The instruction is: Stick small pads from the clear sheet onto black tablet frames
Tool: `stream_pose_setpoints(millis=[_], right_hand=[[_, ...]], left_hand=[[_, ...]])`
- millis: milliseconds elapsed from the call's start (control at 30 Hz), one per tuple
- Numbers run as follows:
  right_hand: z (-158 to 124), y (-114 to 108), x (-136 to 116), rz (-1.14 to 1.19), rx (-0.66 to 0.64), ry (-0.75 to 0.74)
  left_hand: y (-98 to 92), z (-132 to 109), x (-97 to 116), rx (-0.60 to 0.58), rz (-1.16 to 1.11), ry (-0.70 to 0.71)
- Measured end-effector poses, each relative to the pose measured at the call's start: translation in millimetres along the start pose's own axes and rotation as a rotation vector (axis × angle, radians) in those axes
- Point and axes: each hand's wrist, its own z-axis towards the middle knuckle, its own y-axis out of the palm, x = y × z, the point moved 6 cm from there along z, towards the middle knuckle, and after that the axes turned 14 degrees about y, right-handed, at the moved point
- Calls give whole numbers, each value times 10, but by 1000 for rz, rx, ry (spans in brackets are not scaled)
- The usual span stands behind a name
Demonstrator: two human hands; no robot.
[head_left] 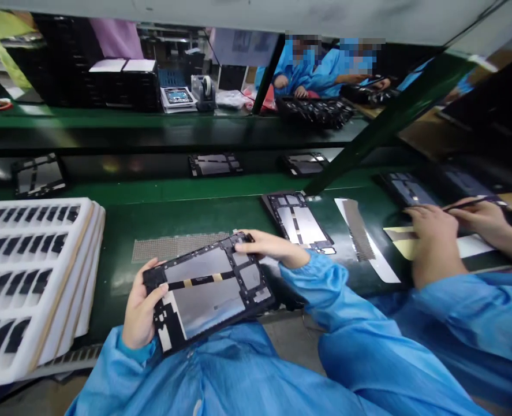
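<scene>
Between my two hands I hold a tablet frame (pixel 212 294), black-edged with a silvery inside and a dark ribbon strip running along its middle. It is tilted above the bench's front edge, over my lap. My left hand (pixel 139 306) grips its left end, thumb on top. At the upper right corner, my right hand (pixel 268 245) clasps the frame with its thumb on the inner face. Just behind lies a flat sheet of small gridded pieces (pixel 173 247). Another tablet frame (pixel 301 222) rests on the bench beyond my right hand, apparently on top of a second one.
Stacked white foam trays (pixel 71 254) with dark parts stand at the left. A co-worker's hands (pixel 437 231) work at the right, near a white strip with a grey mesh piece (pixel 359 231). More frames (pixel 215 164) lie along the dark channel behind. A green post (pixel 381 127) slants across.
</scene>
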Motion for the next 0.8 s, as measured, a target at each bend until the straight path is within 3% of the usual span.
stream_pose_setpoints(millis=[67,133,267,367,433,533,600,700,800], right_hand=[[-61,88,132,87,13,-34],[-221,-37,339,208,115,-86],[-653,-806,737,447,447,-222],[-838,-1436,917,566,696,-295],[-837,-1737,991,602,848,-291],[-749,-1973,1077,574,1017,-199],[-749,-2035,1137,499,1093,-107],[-952,-2092,1176,319,1211,3],[-1214,-2138,1003,104,1328,46]], left_hand=[[7,-9,-13,7,-8,-14],[31,-13,-30,-18,-8,-11],[185,-18,-41,-219,8,5],[546,-95,-103,-495,24,-24],[964,-184,-193,-709,29,-54],[1797,-237,-373,-950,51,-84],[2403,-148,-497,-1003,103,-88],[3209,80,-619,-993,221,-61],[3719,206,-635,-999,332,-20]])
